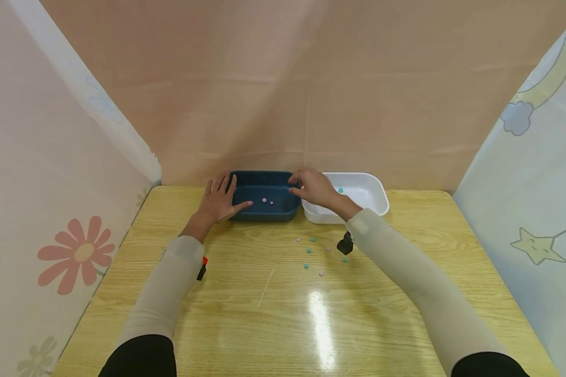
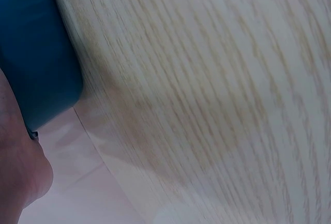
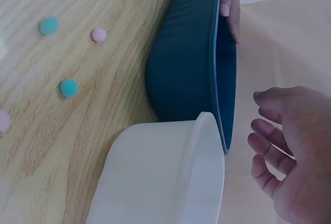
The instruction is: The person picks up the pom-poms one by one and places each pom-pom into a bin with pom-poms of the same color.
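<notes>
Blue tub [image 1: 264, 196] sits at the back of the worktop [image 1: 283, 303], touching the white tub [image 1: 354, 196] on its right; light, stiff plastic, best gripped by its rim; left hand [image 1: 219, 201] rests flat against its left end, fingers straight; right hand [image 1: 313, 187] hovers over its right rim, fingers loosely curled, holding nothing; small balls [image 1: 313, 254] lie in front.
</notes>
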